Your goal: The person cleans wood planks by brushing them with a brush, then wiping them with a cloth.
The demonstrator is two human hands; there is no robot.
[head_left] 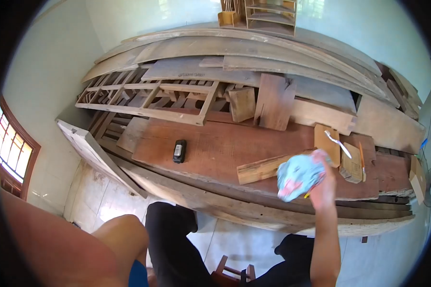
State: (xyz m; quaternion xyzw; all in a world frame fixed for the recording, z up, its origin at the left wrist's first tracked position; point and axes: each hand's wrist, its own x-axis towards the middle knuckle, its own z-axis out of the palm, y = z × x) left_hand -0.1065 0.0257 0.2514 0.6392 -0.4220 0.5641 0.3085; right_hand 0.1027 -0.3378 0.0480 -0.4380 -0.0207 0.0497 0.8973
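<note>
My right hand (pixel 324 184), slightly blurred, is closed around a crumpled light-blue and pink cloth (pixel 299 176). The cloth hides part of a rough wooden strip (pixel 254 171) that lies on the reddish-brown board (pixel 206 138). A bit of yellow shows under the hand; I cannot make out what it is. Just beyond the hand are a flat tan piece (pixel 324 138), a white brush-like tool (pixel 339 144), a small wooden block (pixel 351 167) and a thin orange stick (pixel 362 160). My left hand is out of view.
A black device with a pale label (pixel 179 151) sits on the board's left part. Behind are a slatted wooden frame (pixel 151 112), an upright wood piece (pixel 274 101) and stacked planks (pixel 187 48). Bare limbs (pixel 57 234) fill the lower left. A small stool (pixel 232 272) stands below.
</note>
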